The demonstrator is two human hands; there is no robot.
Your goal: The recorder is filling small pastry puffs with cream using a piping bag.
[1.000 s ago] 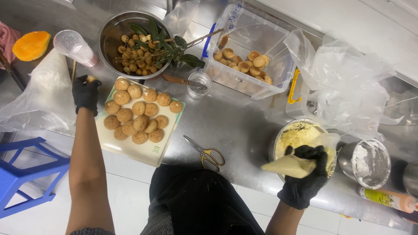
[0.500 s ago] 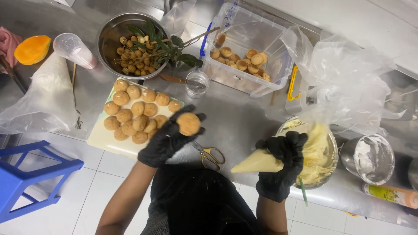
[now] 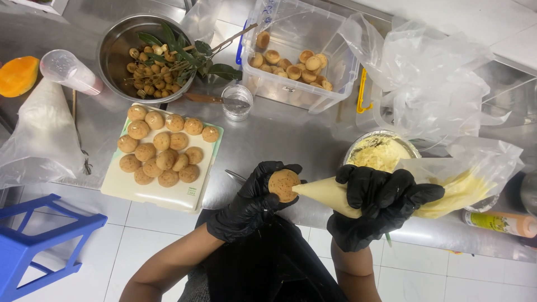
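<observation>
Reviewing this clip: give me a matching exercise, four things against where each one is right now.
Things:
1. round puff
2. piping bag
3. small brown fruits
4. filled pastries

Places:
A. in the clear plastic bin
B. in the left hand
C. in the metal bowl
D. in the right hand

Pairs: 1-B, 2-D, 3-C, 4-A

Both hands black-gloved, forearms bare, held close in front of the torso. Left hand (image 3: pixel 254 198): palm up, fingers curled, thumb and fingertips pinching closed. Right hand (image 3: pixel 380 204): fist clenched tight, knuckles toward camera (wrist slightly bent inward). Hands near each other, not touching; elbows tucked low.
</observation>
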